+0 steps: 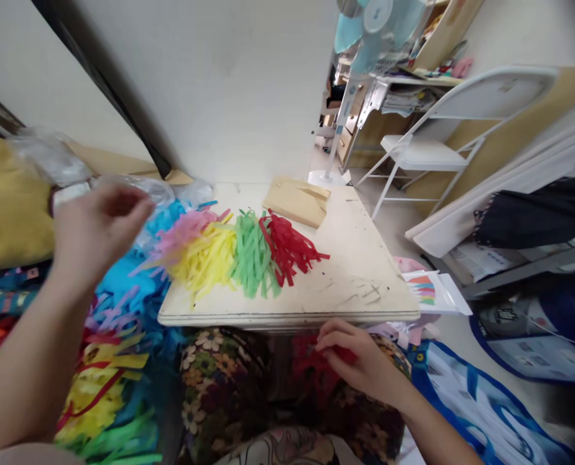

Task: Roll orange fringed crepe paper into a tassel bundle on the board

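Note:
My left hand [96, 232] is raised at the left, above a heap of blue tassels [130, 284]. Its fingers are curled and blurred, and anything in them is too small to make out. Low over my lap, my right hand [357, 361] has its fingers closed on a red paper tassel [311, 365], which hangs blurred below the table edge. On the small table lies a row of fringed tassels: pink [188, 232], yellow [207, 255], green [253, 255] and red [294, 248].
A brown paper packet [299, 200] lies at the back of the wooden table [355, 252]. More tassels [103, 381] are piled at the left. A fan [377, 19] and a white folding chair [427, 152] stand beyond. At the right lies a blue-and-white bag [471, 400].

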{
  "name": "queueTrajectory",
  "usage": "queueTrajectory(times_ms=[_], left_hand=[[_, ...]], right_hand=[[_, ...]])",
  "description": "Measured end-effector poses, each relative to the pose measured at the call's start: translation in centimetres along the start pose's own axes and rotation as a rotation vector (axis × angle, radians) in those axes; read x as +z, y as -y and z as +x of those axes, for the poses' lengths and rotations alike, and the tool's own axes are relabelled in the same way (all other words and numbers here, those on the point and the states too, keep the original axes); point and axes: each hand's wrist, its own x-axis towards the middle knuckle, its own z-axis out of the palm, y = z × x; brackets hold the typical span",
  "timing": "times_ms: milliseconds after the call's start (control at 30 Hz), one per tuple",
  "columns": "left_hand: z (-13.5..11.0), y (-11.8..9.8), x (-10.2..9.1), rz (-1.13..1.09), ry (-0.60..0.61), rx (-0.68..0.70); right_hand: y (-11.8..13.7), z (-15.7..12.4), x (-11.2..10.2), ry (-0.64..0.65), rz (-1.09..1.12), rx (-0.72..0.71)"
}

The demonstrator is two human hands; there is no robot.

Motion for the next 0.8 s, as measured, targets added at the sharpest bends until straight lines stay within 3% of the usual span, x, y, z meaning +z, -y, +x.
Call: queueTrajectory(times_ms=[33, 133, 200, 267, 333, 467, 600, 800], left_hand=[[-1.9, -1.1, -0.1, -0.23, 0.122, 0.019], [-7.7, -4.2, 0.5, -0.707, 0.663, 0.03], [-10.9, -5.9, 1.4, -0.92, 0.929, -0.119], [-13.0, -7.0, 2.3, -1.093, 1.077, -0.294], [-14.2, -7.7, 2.8, -1.225, 1.147, -0.421], [-15.1, -8.6, 2.9, -1.381, 1.174, -0.559], [-15.5, -9.5, 2.6, -1.423, 1.167, -0.604], [-16.4, -10.2, 2.3, -1.405, 1.063, -0.638]], right_hand=[[0.4, 0.2, -0.2, -0.035, -0.002, -0.023], [1.8, 0.6, -0.5, -0.113, -0.012, -0.09], [3.0, 0.6, -0.5, -0.167, -0.036, -0.139], [4.2, 0.4, -0.5, -0.238, -0.087, -0.179], [5.3, 0.0, -0.5, -0.304, -0.149, -0.229], [6.7, -0.8, -0.7, -0.368, -0.263, -0.336], [7.1, -1.7, -0.8, -0.411, -0.34, -0.382], [7.0, -2.2, -0.2, -0.437, -0.31, -0.345]])
